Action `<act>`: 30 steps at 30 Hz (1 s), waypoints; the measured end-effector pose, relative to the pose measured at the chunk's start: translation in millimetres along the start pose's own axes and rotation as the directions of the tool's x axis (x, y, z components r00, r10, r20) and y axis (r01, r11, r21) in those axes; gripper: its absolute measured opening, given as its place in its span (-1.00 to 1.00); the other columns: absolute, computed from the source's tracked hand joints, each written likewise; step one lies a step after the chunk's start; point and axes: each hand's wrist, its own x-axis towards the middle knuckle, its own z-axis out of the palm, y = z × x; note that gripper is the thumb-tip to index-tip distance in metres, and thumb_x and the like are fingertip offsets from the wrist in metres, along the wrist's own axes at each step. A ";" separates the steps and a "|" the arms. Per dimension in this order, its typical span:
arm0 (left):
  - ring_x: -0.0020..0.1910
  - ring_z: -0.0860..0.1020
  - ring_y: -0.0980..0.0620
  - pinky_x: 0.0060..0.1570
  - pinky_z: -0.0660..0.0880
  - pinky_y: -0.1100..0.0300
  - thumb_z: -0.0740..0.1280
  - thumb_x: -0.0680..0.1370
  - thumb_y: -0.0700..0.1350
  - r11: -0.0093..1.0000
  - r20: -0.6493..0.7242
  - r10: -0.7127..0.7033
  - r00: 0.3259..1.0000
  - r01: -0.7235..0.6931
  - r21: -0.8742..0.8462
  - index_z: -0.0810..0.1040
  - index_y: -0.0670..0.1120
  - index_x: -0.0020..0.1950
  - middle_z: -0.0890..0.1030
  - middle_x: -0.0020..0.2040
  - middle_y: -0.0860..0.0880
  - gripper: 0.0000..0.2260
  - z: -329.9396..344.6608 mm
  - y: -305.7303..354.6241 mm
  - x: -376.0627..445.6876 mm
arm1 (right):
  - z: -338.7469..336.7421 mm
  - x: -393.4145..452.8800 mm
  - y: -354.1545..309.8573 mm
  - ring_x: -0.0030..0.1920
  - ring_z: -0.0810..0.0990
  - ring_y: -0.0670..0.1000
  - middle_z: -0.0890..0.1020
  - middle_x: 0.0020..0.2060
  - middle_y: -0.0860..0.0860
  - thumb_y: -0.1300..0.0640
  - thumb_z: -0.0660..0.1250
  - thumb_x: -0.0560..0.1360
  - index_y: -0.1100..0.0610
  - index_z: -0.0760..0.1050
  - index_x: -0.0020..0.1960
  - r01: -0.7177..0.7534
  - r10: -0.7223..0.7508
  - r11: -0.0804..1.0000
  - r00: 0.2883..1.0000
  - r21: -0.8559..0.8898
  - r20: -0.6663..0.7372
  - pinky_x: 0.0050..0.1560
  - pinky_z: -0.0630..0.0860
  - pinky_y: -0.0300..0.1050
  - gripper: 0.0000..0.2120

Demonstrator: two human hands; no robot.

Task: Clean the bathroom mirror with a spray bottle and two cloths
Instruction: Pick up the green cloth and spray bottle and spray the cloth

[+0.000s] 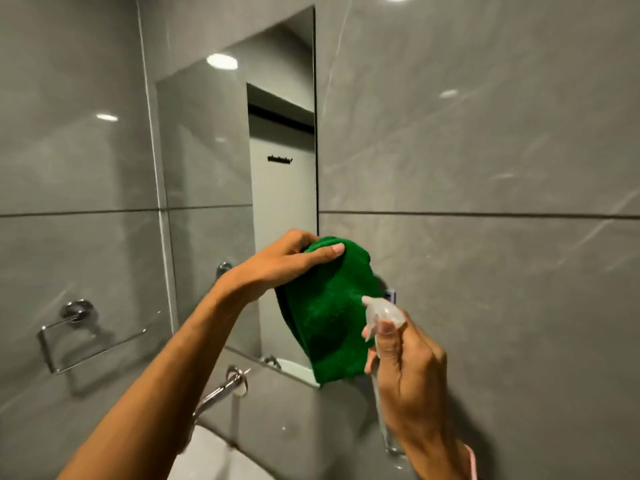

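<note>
A tall frameless mirror [221, 188] hangs on the grey tiled wall. My left hand [287, 261] grips the top of a green cloth [329, 313], which hangs down in front of the mirror's lower right corner. My right hand [408, 372] holds a clear spray bottle [382, 311], its nozzle pointing left at the cloth from a few centimetres away, with a finger on the trigger. The bottle's body is mostly hidden behind my hand. Only one cloth is visible.
A chrome towel ring [74, 336] is fixed to the left wall. A chrome tap [225, 386] sticks out of the wall below the mirror, above a white basin [214, 455]. Grey tiles cover the wall [485, 168] to the right.
</note>
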 end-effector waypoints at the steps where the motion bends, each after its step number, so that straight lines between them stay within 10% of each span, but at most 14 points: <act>1: -0.35 0.67 0.07 -0.39 0.53 0.31 0.36 0.57 0.12 1.000 0.012 0.000 1.000 0.000 -0.006 0.65 -0.08 -0.19 0.70 -0.32 0.00 -0.69 -3.9 1.8 1.7 | 1.0 3.1 0.1 -0.27 0.52 -0.50 0.58 -0.21 -0.24 -0.23 0.00 0.71 0.19 0.72 0.12 0.009 -0.009 1.000 1.000 -0.020 -0.006 -0.17 0.32 -0.69 -0.35; 4: -0.37 0.67 0.04 -0.42 0.52 0.31 0.39 0.54 0.15 0.999 0.020 -0.012 1.000 0.012 -0.034 0.67 -0.08 -0.18 0.71 -0.31 -0.02 -0.69 -11.7 2.7 6.3 | -0.7 8.2 -3.0 -0.39 0.48 -0.21 0.57 -0.33 -0.18 -0.26 -0.01 0.70 0.18 0.73 0.08 0.037 -0.037 0.997 0.999 -0.070 0.003 -0.32 0.33 -0.60 -0.32; 15: -0.28 0.47 -0.12 -0.37 0.35 0.16 0.44 0.47 0.22 0.991 0.089 0.025 0.996 -0.013 -0.132 0.60 -0.29 -0.02 0.52 -0.18 -0.24 -0.47 -8.3 -6.0 13.1 | -31.5 -29.0 -2.9 -0.15 0.46 -0.34 0.77 -0.20 0.09 -0.14 0.03 0.74 0.26 0.70 0.18 0.149 -0.133 0.977 0.985 -0.150 0.109 0.00 0.28 -0.74 -0.39; 20: -0.27 0.34 -0.14 -0.35 0.20 0.10 0.43 0.49 0.20 0.985 0.117 0.067 0.991 -0.047 -0.167 0.57 -0.24 0.06 0.45 -0.07 -0.23 -0.51 6.3 -8.7 13.0 | -55.2 -60.1 3.9 -0.21 0.49 -0.43 0.67 -0.16 -0.12 -0.16 0.05 0.74 0.20 0.71 0.20 0.101 -0.074 0.976 0.987 -0.192 0.146 -0.07 0.38 -0.65 -0.43; 30: -0.37 0.61 -0.08 -0.44 0.48 0.23 0.43 0.50 0.20 0.986 0.238 0.003 0.971 0.037 -0.163 0.68 -0.18 -0.09 0.69 -0.26 -0.12 -0.59 70.3 -43.0 -17.7 | -108.8 -160.0 37.7 -0.36 0.51 -0.09 0.56 -0.27 -0.05 -0.10 0.23 0.66 0.15 0.72 -0.06 -0.289 0.338 0.910 0.932 -0.297 0.133 -0.33 0.40 -0.14 -0.59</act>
